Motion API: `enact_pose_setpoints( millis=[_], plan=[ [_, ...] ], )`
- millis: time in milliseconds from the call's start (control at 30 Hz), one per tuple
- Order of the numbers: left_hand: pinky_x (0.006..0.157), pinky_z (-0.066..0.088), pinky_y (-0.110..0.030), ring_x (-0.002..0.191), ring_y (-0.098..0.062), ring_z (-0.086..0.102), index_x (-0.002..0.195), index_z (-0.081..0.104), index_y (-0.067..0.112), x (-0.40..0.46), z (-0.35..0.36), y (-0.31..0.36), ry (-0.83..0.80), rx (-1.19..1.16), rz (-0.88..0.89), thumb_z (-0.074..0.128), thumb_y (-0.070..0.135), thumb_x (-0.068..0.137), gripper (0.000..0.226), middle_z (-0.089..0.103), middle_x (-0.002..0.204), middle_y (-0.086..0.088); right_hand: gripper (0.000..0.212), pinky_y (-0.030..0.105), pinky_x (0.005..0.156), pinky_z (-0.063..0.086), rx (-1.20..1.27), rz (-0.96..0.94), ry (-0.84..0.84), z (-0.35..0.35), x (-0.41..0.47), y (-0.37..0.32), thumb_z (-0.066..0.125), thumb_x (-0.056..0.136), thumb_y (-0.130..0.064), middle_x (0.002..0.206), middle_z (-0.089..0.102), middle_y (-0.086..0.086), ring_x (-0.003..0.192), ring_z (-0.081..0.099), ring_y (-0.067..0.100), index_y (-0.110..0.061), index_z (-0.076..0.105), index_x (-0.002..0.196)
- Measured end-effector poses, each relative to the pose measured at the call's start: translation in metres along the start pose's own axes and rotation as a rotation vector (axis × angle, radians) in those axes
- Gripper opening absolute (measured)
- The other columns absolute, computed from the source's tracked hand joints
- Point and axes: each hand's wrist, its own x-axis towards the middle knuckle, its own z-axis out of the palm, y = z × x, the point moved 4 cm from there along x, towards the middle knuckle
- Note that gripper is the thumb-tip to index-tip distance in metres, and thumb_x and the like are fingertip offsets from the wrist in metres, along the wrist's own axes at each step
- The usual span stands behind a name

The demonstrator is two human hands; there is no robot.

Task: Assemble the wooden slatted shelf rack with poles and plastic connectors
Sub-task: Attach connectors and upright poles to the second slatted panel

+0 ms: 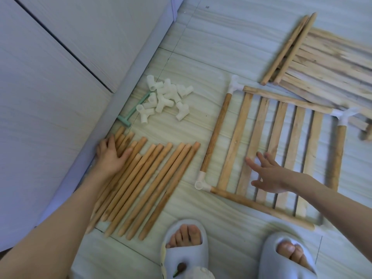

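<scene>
Left hand (111,156), fingers relaxed, rests on loose poles (145,184); connectors (163,98) lie beyond its fingertips. Right hand (269,174), fingers spread wide, hovers over slatted frame (259,146).

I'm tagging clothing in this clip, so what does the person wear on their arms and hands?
Nothing shows on either arm: both forearms are bare up to the frame edge, with no sleeves in view. The left hand and right hand have no gloves, rings, watch or bracelets visible. The only clothing in view is on the feet: a pair of pale grey open-toe slippers.
</scene>
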Motion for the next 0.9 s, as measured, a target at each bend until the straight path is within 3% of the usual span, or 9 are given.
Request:
enact_pose_setpoints(
  millis=[200,333,433,600,800,900],
  plan=[
    [0.112,0.021,-0.049,0.136,-0.039,0.016,0.149,0.009,0.003,-0.002,0.001,0.004,-0.045,0.107,0.047,0.056,0.031,0.092,0.079,0.016,0.147,-0.026,0.075,0.044,0.116,0.008,-0.004,-0.001,0.007,0.002,0.002,0.001,0.037,0.100,-0.037,0.152,-0.031,0.007,0.139,-0.029,0.025,-0.028,-0.022,0.145],
    [0.106,0.029,-0.050,0.134,-0.038,0.019,0.147,0.012,0.005,0.007,-0.006,0.010,-0.051,0.180,-0.030,0.069,0.028,0.082,0.090,0.019,0.144,-0.025,0.075,0.045,0.116,0.009,0.000,-0.005,0.011,0.003,0.003,0.002,0.037,0.100,-0.037,0.152,-0.031,0.006,0.139,-0.030,0.025,-0.029,-0.022,0.145],
    [0.101,0.034,-0.049,0.128,-0.041,0.030,0.137,0.026,-0.002,0.013,-0.006,0.016,-0.011,0.236,-0.037,0.071,0.021,0.079,0.077,0.032,0.137,-0.029,0.075,0.045,0.116,0.010,-0.008,-0.008,0.017,0.003,0.003,0.002,0.037,0.100,-0.037,0.152,-0.031,0.006,0.139,-0.030,0.025,-0.029,-0.022,0.145],
    [0.073,0.043,-0.042,0.102,-0.040,0.054,0.116,0.039,0.002,0.008,-0.002,0.028,0.047,0.256,-0.063,0.064,0.020,0.084,0.044,0.053,0.114,-0.024,0.075,0.045,0.116,0.011,-0.003,-0.019,0.030,0.005,0.005,0.003,0.037,0.100,-0.037,0.151,-0.032,0.005,0.138,-0.030,0.024,-0.029,-0.021,0.146],
    [0.060,0.035,-0.038,0.085,-0.039,0.057,0.107,0.038,0.006,-0.013,-0.033,0.081,0.245,0.214,0.168,0.061,0.018,0.085,0.033,0.055,0.097,-0.018,0.076,0.045,0.116,0.012,0.017,-0.043,0.047,0.008,0.009,0.005,0.039,0.100,-0.036,0.151,-0.033,0.003,0.138,-0.031,0.023,-0.031,-0.022,0.145],
    [0.062,0.038,-0.035,0.078,-0.025,0.052,0.111,0.038,0.011,-0.029,-0.043,0.125,0.176,0.013,0.368,0.059,0.012,0.083,0.035,0.049,0.092,-0.004,0.073,0.045,0.117,0.013,0.024,-0.048,0.072,0.008,0.010,0.006,0.037,0.100,-0.037,0.152,-0.030,0.004,0.139,-0.029,0.024,-0.031,-0.019,0.146]
  ],
)
